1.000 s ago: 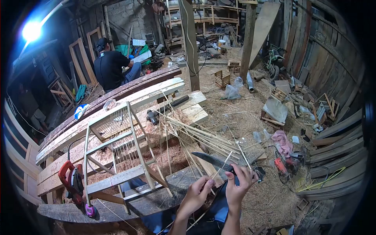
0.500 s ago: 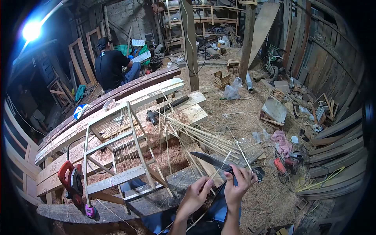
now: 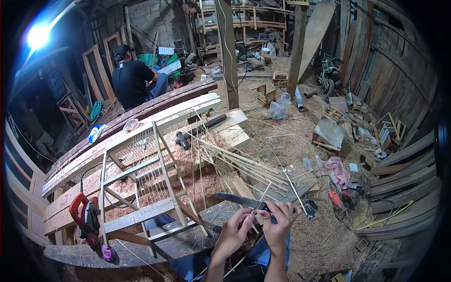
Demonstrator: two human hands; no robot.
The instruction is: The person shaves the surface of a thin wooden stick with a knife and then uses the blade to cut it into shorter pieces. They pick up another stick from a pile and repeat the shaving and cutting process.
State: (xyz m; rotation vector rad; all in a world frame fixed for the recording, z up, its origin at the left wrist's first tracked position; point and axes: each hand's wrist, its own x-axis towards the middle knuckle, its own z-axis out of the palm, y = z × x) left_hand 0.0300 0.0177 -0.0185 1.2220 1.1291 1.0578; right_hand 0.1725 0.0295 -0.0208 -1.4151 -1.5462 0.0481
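My right hand [image 3: 278,224] is closed around the handle of a long, dark-bladed knife [image 3: 235,199]. Its blade points left, across the front of the workbench. Pinched in my left hand [image 3: 236,233] is a thin bamboo stick [image 3: 266,190], whose upper end shows just above the knife handle. Both hands are close together, the fingers nearly touching around the stick. Part of the knife handle and the stick's middle are hidden by my fingers. A pile of thin strips [image 3: 244,162] lies just beyond the blade.
Left of my hands stands a slatted wooden frame [image 3: 162,205]. A red power tool [image 3: 84,216], a purple tape measure [image 3: 108,254] and a hammer [image 3: 183,140] lie on the boards. One person [image 3: 134,77] sits at the back left. A red corded tool [image 3: 336,199] rests on the shavings at right.
The knife has shifted left and lower, its blade now flatter. My right hand has closed in toward my left, and less of the stick shows above the fingers.
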